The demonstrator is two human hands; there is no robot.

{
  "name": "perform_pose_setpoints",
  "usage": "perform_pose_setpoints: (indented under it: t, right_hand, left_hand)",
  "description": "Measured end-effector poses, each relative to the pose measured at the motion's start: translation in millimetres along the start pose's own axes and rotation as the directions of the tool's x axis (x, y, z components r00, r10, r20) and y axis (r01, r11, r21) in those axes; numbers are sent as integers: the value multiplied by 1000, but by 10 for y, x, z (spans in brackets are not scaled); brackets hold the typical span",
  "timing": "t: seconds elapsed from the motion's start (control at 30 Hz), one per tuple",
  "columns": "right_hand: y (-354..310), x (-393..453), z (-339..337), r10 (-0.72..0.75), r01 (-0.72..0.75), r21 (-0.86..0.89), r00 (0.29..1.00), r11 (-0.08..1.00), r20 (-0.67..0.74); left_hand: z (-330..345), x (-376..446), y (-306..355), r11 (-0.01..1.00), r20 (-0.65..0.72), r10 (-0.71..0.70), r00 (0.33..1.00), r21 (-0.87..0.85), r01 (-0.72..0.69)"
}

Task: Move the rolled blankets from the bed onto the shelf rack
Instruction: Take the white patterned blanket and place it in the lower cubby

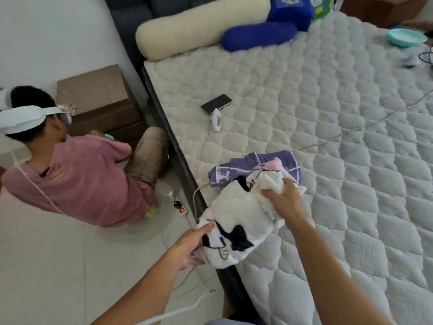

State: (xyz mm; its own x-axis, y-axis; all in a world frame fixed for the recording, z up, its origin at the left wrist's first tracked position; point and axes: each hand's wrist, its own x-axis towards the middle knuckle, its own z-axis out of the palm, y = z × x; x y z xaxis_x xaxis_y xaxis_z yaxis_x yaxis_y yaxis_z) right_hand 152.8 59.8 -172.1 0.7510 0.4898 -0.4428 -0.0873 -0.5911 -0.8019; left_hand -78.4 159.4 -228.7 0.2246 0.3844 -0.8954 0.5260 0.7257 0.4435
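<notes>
The right hand [284,200] grips the far end of a white rolled blanket [236,221], its fingers curled into a bunch of the plush fabric. The left hand [189,246] holds the near end of the same roll, thumb on top and fingers tucked underneath. The blanket is white with black patches and a little pink at the ends, and it hangs between the two hands at the near edge of the bed [328,137], partly over the mattress and partly past the dark bed frame [161,113].

Just beyond the right hand, touching the white roll, a purple rolled blanket [255,166] with white grid lines lies on the quilted mattress near the same edge. A thin white cable [365,125] runs from beside it across the mattress toward the right.

Farther up the bed lie a dark phone [216,103] and, just beside it, a small white device [215,120]. At the head of the bed rest a cream bolster [199,26] and a blue bolster [260,35], their ends touching. A teal bowl [407,37] sits near the far right corner.

On the tiled floor to the left a person in a pink shirt [89,179] crouches, facing a brown bedside cabinet [98,99]. A white power strip [178,204] with a lit red switch lies on the floor between that person and the bed frame.
</notes>
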Motion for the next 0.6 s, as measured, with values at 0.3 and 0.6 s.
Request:
perform_pose_setpoints:
  t: [0.3, 0.6]
  right_hand:
    - [-1107, -1423, 1503, -464, 540, -188, 821, 821, 332]
    - [-1589, -3517, 3201, -628, 880, 15, 327, 475, 706]
  left_hand:
    - [-1434, -858, -880, 857, -135, 118, 984, -487, -170]
    - [-2999, -1795, -2287, 531, -433, 111, 894, -735, -422]
